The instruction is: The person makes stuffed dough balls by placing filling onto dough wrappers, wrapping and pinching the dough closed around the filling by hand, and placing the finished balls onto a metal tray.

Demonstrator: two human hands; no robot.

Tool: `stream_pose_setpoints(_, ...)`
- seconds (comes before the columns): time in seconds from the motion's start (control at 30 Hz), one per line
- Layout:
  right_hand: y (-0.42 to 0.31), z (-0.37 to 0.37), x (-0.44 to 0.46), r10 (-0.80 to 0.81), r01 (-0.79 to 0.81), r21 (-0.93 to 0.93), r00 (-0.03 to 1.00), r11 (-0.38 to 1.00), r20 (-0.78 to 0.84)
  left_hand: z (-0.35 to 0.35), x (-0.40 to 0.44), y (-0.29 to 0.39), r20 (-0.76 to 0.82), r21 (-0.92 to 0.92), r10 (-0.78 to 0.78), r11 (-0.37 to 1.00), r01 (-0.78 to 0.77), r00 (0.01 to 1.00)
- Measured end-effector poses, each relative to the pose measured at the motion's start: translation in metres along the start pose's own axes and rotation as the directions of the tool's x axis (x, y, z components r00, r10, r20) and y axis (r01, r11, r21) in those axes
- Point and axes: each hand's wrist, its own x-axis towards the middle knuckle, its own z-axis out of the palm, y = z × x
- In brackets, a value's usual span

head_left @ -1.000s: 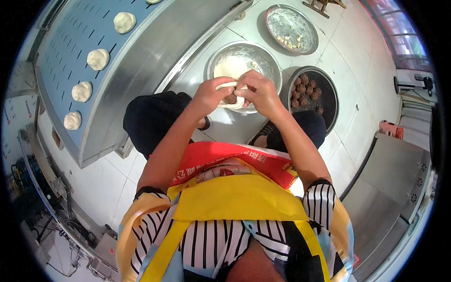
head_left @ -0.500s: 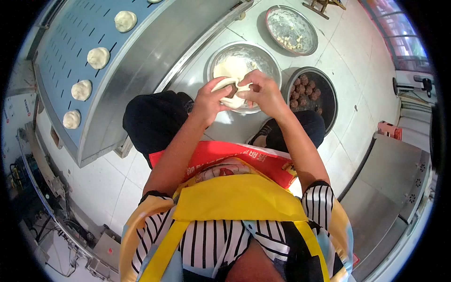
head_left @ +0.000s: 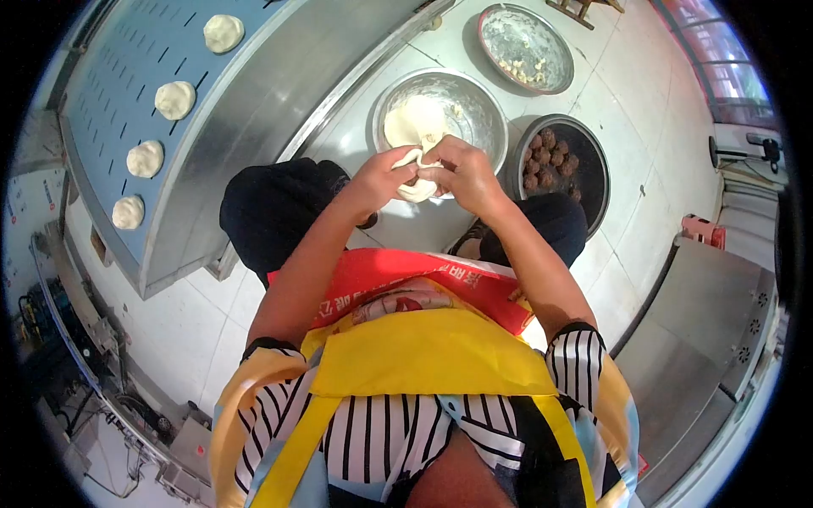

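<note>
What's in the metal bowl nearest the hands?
Pale dough and scraps. The near side of the bowl is partly hidden by the left hand, right hand and held dough; contents there unseen.

Yellow Bib Apron Over Stripes

A bright yellow apron covers the chest, its wide flat straps running toward the shoulders. Below the bib spreads a red panel printed with white characters, plus a pale patch bearing red marks. Under the apron sits a shirt in black and white stripes, with glossy golden-yellow, light blue and black areas. Its short, loose sleeves end in black bands. The hands are bare. Black trousers and dark shoes complete the clothing.
</note>
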Motion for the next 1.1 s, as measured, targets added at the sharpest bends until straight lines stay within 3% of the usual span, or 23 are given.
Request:
stream_pose_setpoints(0.07,0.005,0.003,-0.001,-0.078,0.08,0.054,0.996,0.995,-0.038,-0.002,-0.004,0.011,0.051,0.001,-0.034,0.999,0.034,0.998)
stream_pose_setpoints(0.17,0.006,0.006,0.0,-0.218,0.216,-0.051,0.976,0.975,-0.026,-0.012,0.0,0.019,0.139,0.188,-0.068,0.981,0.042,0.988)
stream_pose_setpoints(0.27,0.007,0.0,0.003,-0.188,0.178,-0.182,0.981,0.967,-0.043,-0.009,0.01,0.004,-0.055,0.04,-0.069,0.997,0.071,0.996)
stream_pose_setpoints(0.37,0.02,0.006,0.01,0.185,-0.132,0.237,0.958,0.962,-0.218,0.023,0.004,-0.003,-0.351,-0.509,-0.082,0.853,-0.117,0.933)
stream_pose_setpoints(0.47,0.014,0.014,0.008,0.084,-0.059,0.139,0.981,0.988,-0.175,0.023,0.008,-0.016,-0.307,-0.512,0.046,0.834,-0.206,0.951)
stream_pose_setpoints(0.5,0.002,0.008,0.005,0.15,-0.133,0.158,0.984,0.978,-0.098,0.02,0.007,-0.015,-0.308,-0.496,0.034,0.847,-0.191,0.951)
stream_pose_setpoints(0.6,0.005,-0.001,0.004,-0.073,0.048,-0.175,0.988,0.983,-0.137,0.016,0.004,-0.008,-0.248,-0.448,0.023,0.884,-0.136,0.968)
stream_pose_setpoints(0.8,0.01,0.003,0.002,-0.146,0.143,-0.031,0.984,0.989,-0.102,0.008,-0.001,-0.003,-0.117,-0.243,-0.002,0.97,-0.027,0.993)
stream_pose_setpoints(0.9,0.007,0.003,0.001,-0.039,0.032,-0.076,0.995,0.997,-0.096,0.003,-0.003,0.004,-0.029,-0.034,-0.052,0.998,0.051,0.998)
stream_pose_setpoints(1.0,0.004,-0.003,0.007,0.172,-0.131,0.241,0.973,0.962,-0.155,-0.001,0.001,-0.014,-0.143,-0.26,0.206,0.936,-0.238,0.968)
stream_pose_setpoints(1.03,-0.001,0.0,0.008,0.136,-0.065,0.326,0.97,0.943,-0.202,0.012,0.0,-0.015,-0.238,-0.296,0.164,0.926,-0.233,0.957)
stream_pose_setpoints(1.1,-0.002,0.007,0.009,0.185,-0.149,0.264,0.975,0.953,-0.119,0.022,0.008,-0.025,-0.264,-0.377,0.203,0.878,-0.295,0.943)
